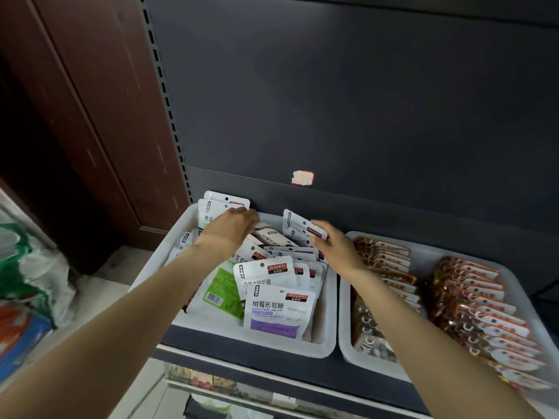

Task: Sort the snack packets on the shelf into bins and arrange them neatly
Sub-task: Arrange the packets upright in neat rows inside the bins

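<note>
Two pale bins stand side by side on a dark shelf. The left bin [328, 325] holds several white snack packets, some upright, some lying loose; a purple-labelled packet [279, 311] stands at its front. My left hand [231, 226] reaches into the bin's back left, fingers on the upright white packets [216, 207] there. My right hand [332, 246] reaches to the back right and touches a tilted stack of white packets [298, 226]. The right bin [344, 322] holds two tidy rows of orange-brown packets [472, 294].
A dark back panel [348, 101] rises behind the bins, with a torn sticker [302, 177] on it. A brown wooden cabinet [90, 116] stands left. Coloured bags [27, 282] lie on the floor at the left. A lower shelf [211, 385] shows below.
</note>
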